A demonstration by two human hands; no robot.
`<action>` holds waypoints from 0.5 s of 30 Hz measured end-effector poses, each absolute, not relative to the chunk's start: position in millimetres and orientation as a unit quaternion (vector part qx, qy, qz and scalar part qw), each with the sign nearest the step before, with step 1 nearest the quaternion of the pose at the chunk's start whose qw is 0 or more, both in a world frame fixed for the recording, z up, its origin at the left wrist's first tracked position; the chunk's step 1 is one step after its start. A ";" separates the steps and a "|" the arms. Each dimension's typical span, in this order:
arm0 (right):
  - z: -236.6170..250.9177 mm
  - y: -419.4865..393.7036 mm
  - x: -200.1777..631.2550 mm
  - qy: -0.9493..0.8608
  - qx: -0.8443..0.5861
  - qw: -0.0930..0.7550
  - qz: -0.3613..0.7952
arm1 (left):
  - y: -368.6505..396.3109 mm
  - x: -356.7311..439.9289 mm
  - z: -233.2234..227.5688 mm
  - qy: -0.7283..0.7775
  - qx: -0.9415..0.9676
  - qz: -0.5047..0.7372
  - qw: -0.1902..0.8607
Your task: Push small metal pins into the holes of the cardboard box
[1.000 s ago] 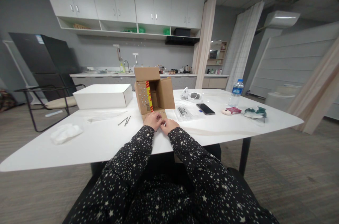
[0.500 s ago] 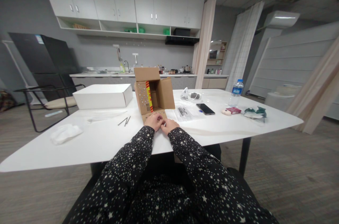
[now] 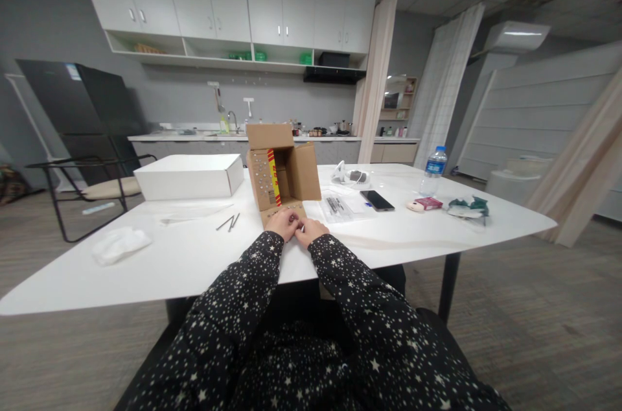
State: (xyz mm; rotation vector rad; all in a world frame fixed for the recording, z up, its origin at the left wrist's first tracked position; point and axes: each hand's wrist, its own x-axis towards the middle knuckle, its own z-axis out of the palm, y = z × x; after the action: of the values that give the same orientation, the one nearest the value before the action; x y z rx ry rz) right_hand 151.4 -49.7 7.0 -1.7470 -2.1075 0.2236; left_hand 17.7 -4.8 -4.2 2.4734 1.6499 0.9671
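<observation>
The cardboard box (image 3: 265,181) is standing on the tabletop (image 3: 204,268) straight ahead of the person, its opening facing the hands and its front flap (image 3: 271,211) sloping toward them. The left hand (image 3: 282,224) is partly covering that flap, and the right hand (image 3: 311,232) is meeting it fingertip to fingertip. Both are curling inward; whether either grip is closing on something small, I cannot tell. Over the last second hardly anything is changing: box and hands are keeping their places, which is suggesting fine fingerwork at one spot. Farther out, thin metal rods (image 3: 234,222) are lying left of the hands, a plastic bag (image 3: 337,207) and a phone (image 3: 378,200) right.
</observation>
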 end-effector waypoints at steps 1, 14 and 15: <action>7.2 -49.9 151.6 -0.753 -0.623 0.195 0.080 | -4.7 17.6 -4.3 0.528 0.791 0.310 0.007; 3.9 -42.1 147.7 -0.745 -0.638 0.176 0.081 | -3.4 17.2 -2.5 0.533 0.778 0.332 -0.011; 3.1 -41.8 148.2 -0.746 -0.637 0.178 0.080 | -3.2 17.1 -2.3 0.534 0.777 0.333 -0.013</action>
State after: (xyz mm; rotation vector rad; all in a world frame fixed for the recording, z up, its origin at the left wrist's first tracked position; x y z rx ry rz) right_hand 148.2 -41.8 3.1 -1.8022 -2.1092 0.2271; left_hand 17.1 -3.2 -2.3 2.4613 1.6930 1.0552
